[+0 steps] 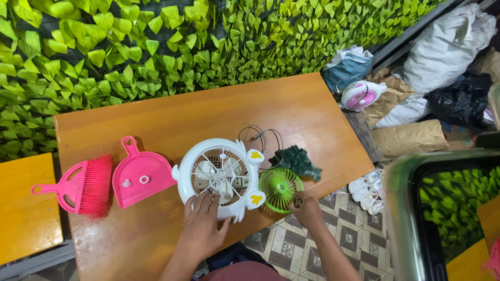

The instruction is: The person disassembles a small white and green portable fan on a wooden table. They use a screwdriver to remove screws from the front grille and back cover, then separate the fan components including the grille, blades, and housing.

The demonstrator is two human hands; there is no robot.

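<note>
Left hand [202, 227] lay with fingers spread on the white fan [221, 176], right hand [306, 209] pinched the green fan [280, 188] just beyond its fingers at the worktop [156, 119] edge, where a slip might have dropped it.

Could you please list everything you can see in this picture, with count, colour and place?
Wooden table: one, orange-brown, centre.
Round plastic fan with yellow-marked ears: one, white, lying flat at the table's near edge.
Small round fan grille: one, green, right of the white fan.
Dark green crumpled piece: one, behind the grille.
Thin wires: a loop, dark, behind the white fan.
Plastic dustpan: one, pink, left of the fan.
Hand brush: one, pink, far left.
Small fan: one, white and pink, on the floor to the right.
Sacks and bags: several, white, black, brown, top right.
Leaf wall: green, behind the table.
Left hand: on the white fan.
Right hand: at the grille's edge.
</note>
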